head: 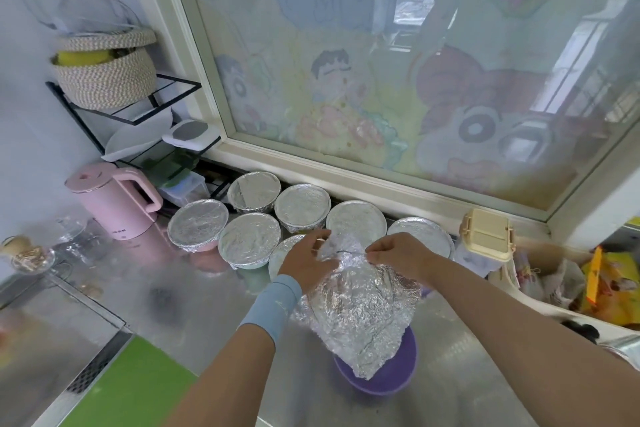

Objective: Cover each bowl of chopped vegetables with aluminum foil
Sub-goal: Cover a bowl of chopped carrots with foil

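As left hand, right hand pinch crinkled foil — purple bowl.

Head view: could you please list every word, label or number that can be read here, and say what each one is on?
No text here is legible.
On the pink kettle: a small dark mark near the base, too blurred to read.
On the yellow packet: printed colours only, too blurred to read.
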The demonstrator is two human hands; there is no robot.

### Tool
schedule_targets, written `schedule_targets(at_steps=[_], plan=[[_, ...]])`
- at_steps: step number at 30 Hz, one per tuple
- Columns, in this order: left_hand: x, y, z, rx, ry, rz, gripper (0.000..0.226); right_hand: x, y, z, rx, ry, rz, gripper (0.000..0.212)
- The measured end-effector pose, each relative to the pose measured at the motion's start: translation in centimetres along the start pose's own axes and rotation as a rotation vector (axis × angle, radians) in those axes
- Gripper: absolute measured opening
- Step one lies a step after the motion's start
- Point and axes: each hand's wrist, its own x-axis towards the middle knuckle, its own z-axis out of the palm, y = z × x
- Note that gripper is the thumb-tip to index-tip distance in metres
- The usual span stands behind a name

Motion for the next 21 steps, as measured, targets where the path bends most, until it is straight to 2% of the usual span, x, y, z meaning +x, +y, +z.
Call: schedule_targets(at_steps=[1, 3, 6, 9, 14, 17, 19, 21], plan=[[0.2, 1.1, -0.2, 0.030, -0.018, 0.044, 0.054, 0.1, -0.5, 0.0, -0.003, -0.008, -0.028, 0.004], [0.4, 3.0, -0.7, 0.103, -0.024, 0.057, 0.049, 0.1, -1.6, -0.2, -0.047, -0.020, -0.079, 0.005], [1.0, 3.7, -1.5, -0.034, 0.040, 0.007, 0.028, 0.2, -2.8, -0.8, -0.135, -0.020, -0.128, 0.009], [0.8, 3.9, -2.1, -0.111, 0.090, -0.018, 0.017, 0.5, -3.4, -1.3, -0.198, -0.017, -0.141, 0.011], [0.5, 4.1, -2.2, -0.127, 0.166, 0.012, 0.029, 0.8, -4.2, -1.4, -0.270, -0.024, -0.144, 0.030], [0.2, 4.5, -2.5, -0.095, 0.162, 0.036, 0.025, 0.7, -4.6, -1.6, -0.294, -0.040, -0.186, 0.026], [0.1, 4.5, -2.6, -0.134, 0.165, 0.035, 0.032, 0.6, -4.8, -2.1, -0.295, -0.039, -0.213, 0.027], [-0.1, 4.5, -2.8, -0.194, 0.126, 0.029, 0.029, 0.6, -4.8, -2.6, -0.296, -0.002, -0.222, 0.026]])
